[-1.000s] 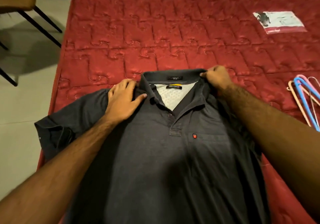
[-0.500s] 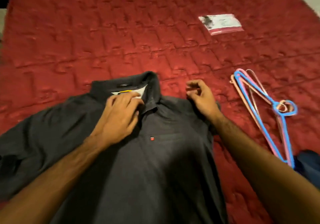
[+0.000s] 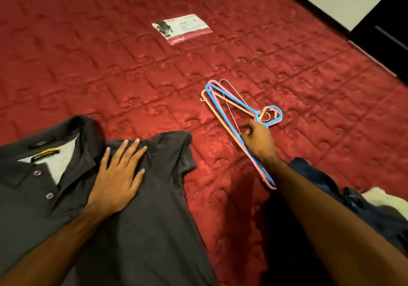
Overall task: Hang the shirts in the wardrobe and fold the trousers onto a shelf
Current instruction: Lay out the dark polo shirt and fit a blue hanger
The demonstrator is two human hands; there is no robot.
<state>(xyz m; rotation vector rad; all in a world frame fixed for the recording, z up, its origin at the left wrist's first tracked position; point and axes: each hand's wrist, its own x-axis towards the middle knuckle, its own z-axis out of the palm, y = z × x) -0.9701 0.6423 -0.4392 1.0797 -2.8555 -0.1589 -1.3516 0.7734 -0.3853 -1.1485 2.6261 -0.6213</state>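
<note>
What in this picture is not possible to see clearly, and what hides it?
- Right hand, head view: the hand's own back hides whether its fingers already pinch the hangers.
- Hangers: they overlap, so their count is unclear.
- Grey polo shirt: cut off by the left and bottom edges; the left hand covers part of it.
- Dark blue garment: the right forearm and the edge hide it.
- Label: print too small.
</note>
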